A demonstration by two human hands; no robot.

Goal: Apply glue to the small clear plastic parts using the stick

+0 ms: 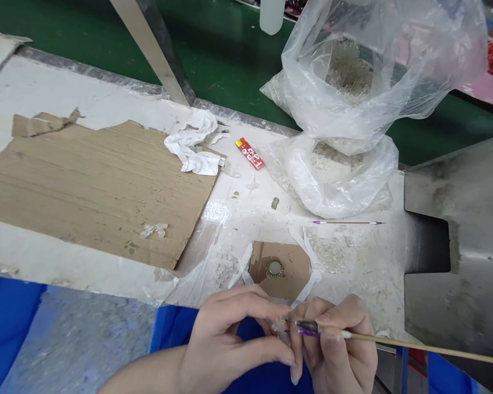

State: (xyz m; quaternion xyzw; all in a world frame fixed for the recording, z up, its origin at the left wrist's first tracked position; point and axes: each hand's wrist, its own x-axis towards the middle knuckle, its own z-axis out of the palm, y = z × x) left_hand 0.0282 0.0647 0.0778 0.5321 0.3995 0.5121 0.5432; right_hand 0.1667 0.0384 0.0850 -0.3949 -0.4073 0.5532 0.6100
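Observation:
At the table's near edge my left hand point(238, 331) pinches a small translucent piece point(279, 326) between its fingertips. My right hand point(339, 342) grips a needle-tipped wooden stick point(419, 346), which has a dark and purple collar near its tip. Its fine point meets the translucent piece, though the fingers partly cover the contact. Just beyond both hands lies a small cardboard square point(287, 260) edged with white tape, bearing a round, bottle-cap-like disc point(275, 267). Loose clear pieces are spread to its left point(222, 267) and right point(331, 251).
A second thin stick point(349, 222) lies behind the square. Farther back are two plastic bags of clear pieces point(332, 191) point(349, 71) and a red packet point(250, 153). Crumpled white cloth point(197, 142) rests on a large cardboard sheet point(90, 180). A metal housing point(468, 219) stands at right.

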